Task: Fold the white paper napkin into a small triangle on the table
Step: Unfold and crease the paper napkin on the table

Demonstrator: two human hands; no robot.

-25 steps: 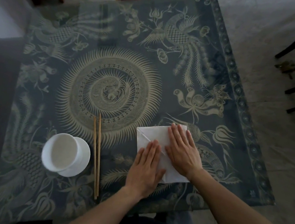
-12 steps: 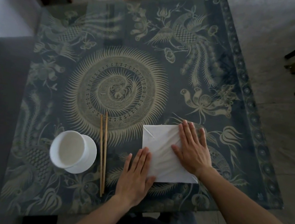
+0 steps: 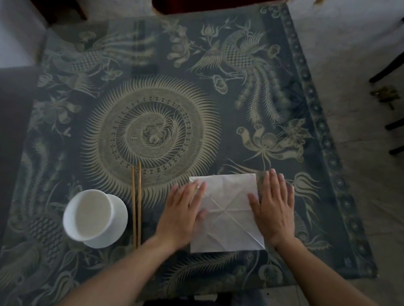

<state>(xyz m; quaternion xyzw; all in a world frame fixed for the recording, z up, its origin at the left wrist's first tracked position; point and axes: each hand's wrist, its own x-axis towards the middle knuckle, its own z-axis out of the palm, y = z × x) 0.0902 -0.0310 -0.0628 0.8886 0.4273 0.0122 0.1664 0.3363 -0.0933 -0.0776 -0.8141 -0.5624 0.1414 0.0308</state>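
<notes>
A white cup (image 3: pixel 88 214) sits on a white saucer (image 3: pixel 111 223) near the bench's front-left corner, with two wooden chopsticks (image 3: pixel 136 204) just beside it.

No text, label, brand, number or sign can be read anywhere in this view. The table (image 3: pixel 326 122) carries only ornament, with birds, flowers and a round sunburst medallion and no lettering. A small pale mark near its front right corner is too small and blurred to make out.
</notes>
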